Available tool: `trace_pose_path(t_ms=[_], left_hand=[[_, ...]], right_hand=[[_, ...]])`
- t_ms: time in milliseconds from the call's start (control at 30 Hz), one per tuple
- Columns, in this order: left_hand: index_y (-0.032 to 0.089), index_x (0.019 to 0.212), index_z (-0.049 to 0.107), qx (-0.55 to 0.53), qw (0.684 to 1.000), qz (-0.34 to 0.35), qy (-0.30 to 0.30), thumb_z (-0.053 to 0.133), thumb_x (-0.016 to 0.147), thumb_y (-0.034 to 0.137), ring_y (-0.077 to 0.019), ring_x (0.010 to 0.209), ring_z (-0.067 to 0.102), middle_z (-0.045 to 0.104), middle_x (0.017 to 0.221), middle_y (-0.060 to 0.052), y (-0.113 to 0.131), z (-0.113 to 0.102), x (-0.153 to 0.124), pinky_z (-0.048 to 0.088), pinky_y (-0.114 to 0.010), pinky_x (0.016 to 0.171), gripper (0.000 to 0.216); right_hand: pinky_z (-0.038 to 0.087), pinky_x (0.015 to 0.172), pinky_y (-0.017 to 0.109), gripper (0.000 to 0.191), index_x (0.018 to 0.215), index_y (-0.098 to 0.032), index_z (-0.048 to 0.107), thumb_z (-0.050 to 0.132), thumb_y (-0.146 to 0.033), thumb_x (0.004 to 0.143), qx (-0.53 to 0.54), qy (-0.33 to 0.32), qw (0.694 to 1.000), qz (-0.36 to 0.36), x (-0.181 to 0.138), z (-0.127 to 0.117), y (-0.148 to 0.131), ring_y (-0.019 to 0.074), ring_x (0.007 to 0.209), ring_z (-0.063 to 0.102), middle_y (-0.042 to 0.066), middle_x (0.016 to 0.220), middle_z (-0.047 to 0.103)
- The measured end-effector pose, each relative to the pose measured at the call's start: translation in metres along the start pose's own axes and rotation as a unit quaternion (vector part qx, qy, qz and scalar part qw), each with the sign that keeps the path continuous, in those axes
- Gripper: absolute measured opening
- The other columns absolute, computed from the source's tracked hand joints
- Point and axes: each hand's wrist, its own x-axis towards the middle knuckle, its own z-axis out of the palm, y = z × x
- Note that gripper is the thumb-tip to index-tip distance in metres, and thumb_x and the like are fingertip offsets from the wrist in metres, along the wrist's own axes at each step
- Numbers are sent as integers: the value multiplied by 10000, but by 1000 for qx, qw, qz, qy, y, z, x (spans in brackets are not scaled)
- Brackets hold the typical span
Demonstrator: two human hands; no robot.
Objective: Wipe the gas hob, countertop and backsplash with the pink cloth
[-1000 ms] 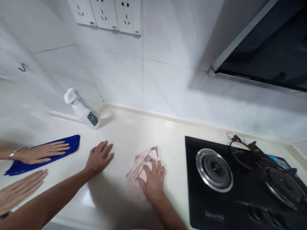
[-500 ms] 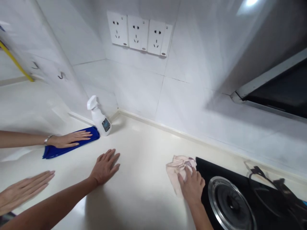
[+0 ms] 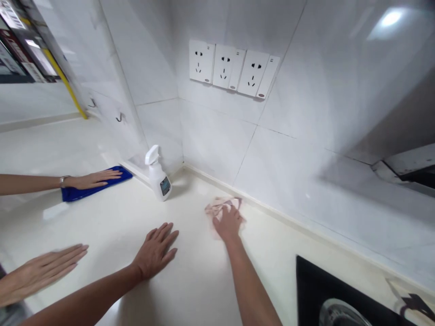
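In the head view, the black hob (image 3: 314, 287) is cut off at 5 o'clock. The blurred pink cloth (image 3: 215, 208) lies at 6 o'clock, partly hidden under the right hand (image 3: 229, 223); its fingers bend over it, though whether they grip I cannot tell. At 7 o'clock the left hand (image 3: 155, 251) rests palm down, fingers slightly spread. Near 9 o'clock stands an opaque white spray bottle (image 3: 157, 176), contents hidden.

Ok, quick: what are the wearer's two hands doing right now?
Left hand: open, palm down on the counter.
Right hand: on the cloth; gripping or just pressing, cannot tell.
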Motion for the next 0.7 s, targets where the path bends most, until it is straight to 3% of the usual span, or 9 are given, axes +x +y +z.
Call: trace_pose_path(t_ms=[133, 233, 400, 500, 600, 700], left_hand=[[309, 1513, 628, 4, 1000, 7, 23, 513, 1038, 571, -340, 1508, 491, 548, 1643, -119, -1, 2, -2, 374, -503, 1198, 554], [322, 1520, 617, 9, 999, 16, 38, 519, 1043, 561, -326, 1503, 495, 555, 1637, -110, -2, 4, -4, 377, -492, 1193, 542], [329, 1537, 591, 13, 999, 20, 46, 532, 1044, 559, -329, 1514, 479, 529, 1655, -111, 0, 6, -7, 378, -500, 1194, 548], [330, 1554, 568, 20, 998, 22, 48, 523, 1051, 547, -320, 1531, 459, 517, 1664, -110, 1, 6, -9, 370, -497, 1205, 550], [333, 1564, 553, 37, 997, 30, 60, 542, 1045, 545, -312, 1530, 460, 525, 1659, -105, 2, 6, -10, 374, -491, 1202, 561], [346, 1573, 539, 43, 995, 34, 77, 565, 1036, 530, -302, 1534, 455, 514, 1671, -87, 1, 6, -12, 373, -477, 1202, 569]], right_hand=[[427, 1068, 447, 466, 1331, -293, 662, 739, -348, 875, 60, -5, 993, -104, 2, 8, -46, 303, 1244, 566, 85, 1417, 621], [454, 1037, 410, 478, 1359, -267, 651, 711, -295, 886, 88, 11, 990, -112, 4, 8, -49, 284, 1230, 574, 96, 1399, 618], [457, 1007, 458, 466, 1353, -226, 660, 653, -238, 887, 127, 162, 973, -102, 14, 1, -29, 329, 1232, 550, 159, 1482, 546], [449, 992, 471, 443, 1360, -221, 660, 621, -241, 919, 122, 232, 958, -113, 33, -10, -32, 339, 1220, 539, 174, 1513, 531], [435, 1005, 477, 477, 1415, -239, 636, 648, -268, 939, 85, 213, 964, -135, 64, -20, -56, 344, 1237, 522, 165, 1557, 519], [415, 1050, 479, 525, 1476, -262, 594, 676, -302, 959, 0, 128, 976, -174, 99, -23, -87, 340, 1285, 500, 138, 1618, 488]])
